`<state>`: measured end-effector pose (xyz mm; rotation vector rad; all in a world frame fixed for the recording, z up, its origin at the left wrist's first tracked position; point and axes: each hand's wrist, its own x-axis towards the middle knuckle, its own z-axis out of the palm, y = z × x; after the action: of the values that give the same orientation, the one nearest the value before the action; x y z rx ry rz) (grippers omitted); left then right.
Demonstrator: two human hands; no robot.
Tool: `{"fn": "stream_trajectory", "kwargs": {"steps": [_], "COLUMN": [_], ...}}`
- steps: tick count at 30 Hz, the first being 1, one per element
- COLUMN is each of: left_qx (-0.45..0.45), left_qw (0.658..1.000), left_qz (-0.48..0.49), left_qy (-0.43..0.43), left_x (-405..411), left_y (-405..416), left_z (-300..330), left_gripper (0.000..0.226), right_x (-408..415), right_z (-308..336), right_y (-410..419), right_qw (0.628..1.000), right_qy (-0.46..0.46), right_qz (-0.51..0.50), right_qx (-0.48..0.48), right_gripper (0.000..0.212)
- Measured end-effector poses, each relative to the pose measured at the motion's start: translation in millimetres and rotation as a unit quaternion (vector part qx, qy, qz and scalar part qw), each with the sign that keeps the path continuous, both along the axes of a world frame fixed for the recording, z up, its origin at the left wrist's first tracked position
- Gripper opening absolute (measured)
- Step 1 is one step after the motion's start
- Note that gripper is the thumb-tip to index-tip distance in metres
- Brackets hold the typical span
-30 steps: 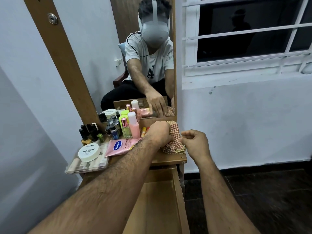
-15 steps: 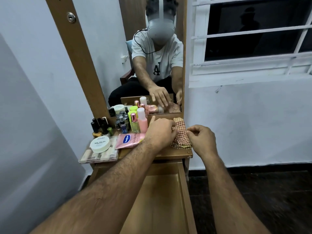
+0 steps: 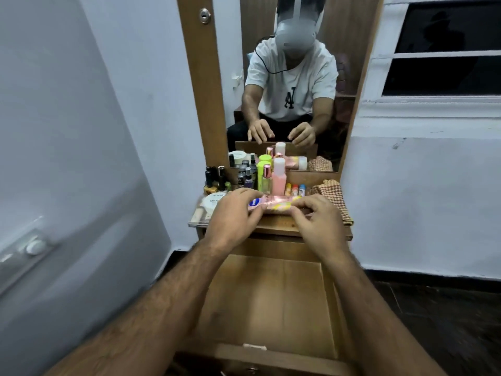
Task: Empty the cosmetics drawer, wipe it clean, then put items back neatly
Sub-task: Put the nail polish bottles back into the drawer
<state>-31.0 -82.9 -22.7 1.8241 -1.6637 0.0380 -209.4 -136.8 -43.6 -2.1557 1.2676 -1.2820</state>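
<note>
While open, one drawer (image 3: 271, 302) empty.

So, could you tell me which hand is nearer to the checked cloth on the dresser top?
The right hand: it lies just left of the checked cloth. The left hand is farther left, at the pink packet's other end.

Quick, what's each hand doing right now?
Left hand: gripping one end of the pink packet.
Right hand: fingers curled on the packet's other end.
</note>
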Motion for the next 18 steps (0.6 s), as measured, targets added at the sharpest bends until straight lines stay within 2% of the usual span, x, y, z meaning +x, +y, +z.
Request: {"fn": "stream_trajectory", "kwargs": {"steps": [4,8,14,18], "left_qx": [-0.013,-0.017,-0.063,-0.042], "left_qw": [0.999,0.996,0.982,0.972], "left_qz": [0.034,0.072,0.129,0.159], "left_qy": [0.028,0.055,0.123,0.169], "left_x": [28.4,58.6,109.3,140.0], "left_y": [19.6,23.6,-1.6,-28.8], "left_z": [-7.7,-11.5,-1.2,-0.4], "left_gripper": [0.035,0.035,0.027,0.026], "right_x": [30.7,59.9,111.7,146.2], "right_z": [-6.0,-10.5,5.5,23.6], "right_y": [21.6,28.4,3.3,-28.2], "right_qw": [0.998,0.993,0.992,0.995], "right_qy": [0.016,0.014,-0.009,0.02], "right_qz": [0.064,0.1,0.089,0.044], "right_qx": [0.006,0.058,0.092,0.089], "right_gripper": [0.009,0.011,0.013,0.01]}}
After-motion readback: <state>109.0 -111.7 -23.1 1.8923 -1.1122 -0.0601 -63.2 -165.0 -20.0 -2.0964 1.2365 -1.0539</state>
